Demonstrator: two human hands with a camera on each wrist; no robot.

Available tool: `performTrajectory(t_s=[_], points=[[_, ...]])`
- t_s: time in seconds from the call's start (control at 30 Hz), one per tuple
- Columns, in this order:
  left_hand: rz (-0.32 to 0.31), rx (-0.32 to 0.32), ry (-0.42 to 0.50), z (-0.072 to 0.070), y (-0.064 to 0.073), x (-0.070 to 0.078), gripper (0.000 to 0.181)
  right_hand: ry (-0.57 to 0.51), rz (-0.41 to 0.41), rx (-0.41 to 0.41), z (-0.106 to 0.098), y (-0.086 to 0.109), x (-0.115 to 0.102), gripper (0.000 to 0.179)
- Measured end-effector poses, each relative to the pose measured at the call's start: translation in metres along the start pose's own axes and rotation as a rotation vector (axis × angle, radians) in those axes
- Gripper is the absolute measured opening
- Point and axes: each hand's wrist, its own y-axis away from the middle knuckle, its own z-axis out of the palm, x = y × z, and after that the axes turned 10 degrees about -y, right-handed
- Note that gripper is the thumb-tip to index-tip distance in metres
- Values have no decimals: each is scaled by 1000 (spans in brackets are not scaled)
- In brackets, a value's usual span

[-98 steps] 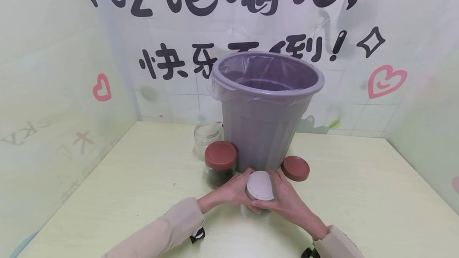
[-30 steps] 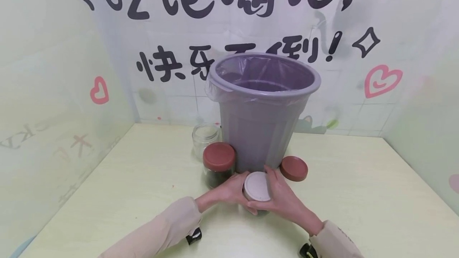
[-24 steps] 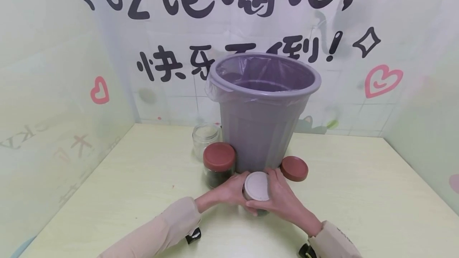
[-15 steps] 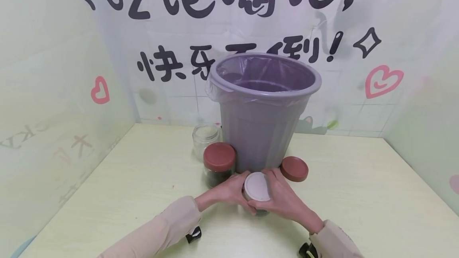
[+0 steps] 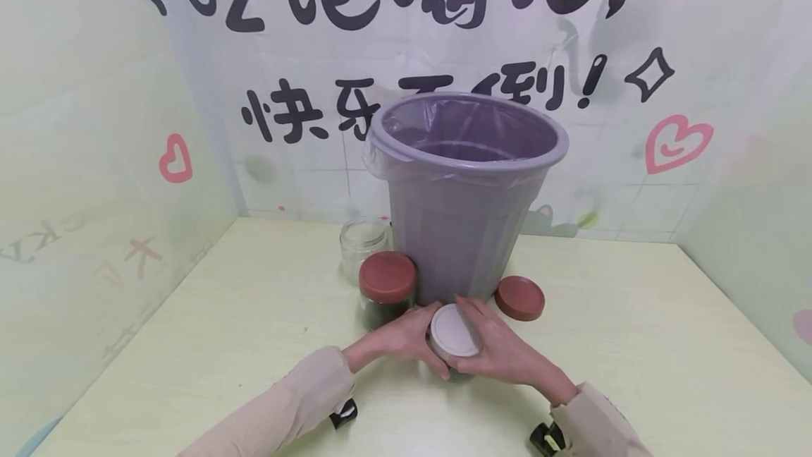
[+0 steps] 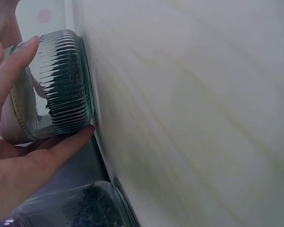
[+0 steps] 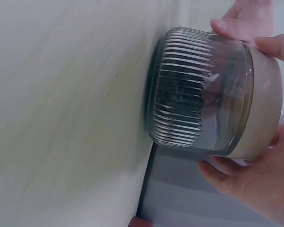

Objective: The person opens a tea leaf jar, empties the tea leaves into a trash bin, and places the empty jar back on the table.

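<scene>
A glass jar with a ribbed lower wall [image 7: 182,90] stands upright on the table in front of the bin, with dark contents in its lower part. Its pale, round lid [image 5: 453,331] is on top. My left hand [image 5: 411,337] holds the glass body from the left, thumb on the near side and fingers behind. From the right, my right hand [image 5: 504,350] grips the lid's edge, its thumb near and fingers far. Close to my left hand is a second jar [image 5: 388,310] with dark contents and a red lid [image 5: 387,276].
A purple bin [image 5: 459,224] with a clear plastic liner stands behind the jars. An open glass jar [image 5: 363,245] is at its left, and a loose red lid [image 5: 520,297] lies at its right. Printed walls enclose the pale table [image 5: 634,344].
My right hand has turned anticlockwise on the pale lid, its fingertips shifting left along the far edge. My left hand and the jar stay in about the same place.
</scene>
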Motion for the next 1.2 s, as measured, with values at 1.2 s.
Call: performTrajectory(t_s=[1.2], points=[[-8, -22, 1, -3, 0, 0, 69, -33, -47, -74, -3, -3, 1, 76]])
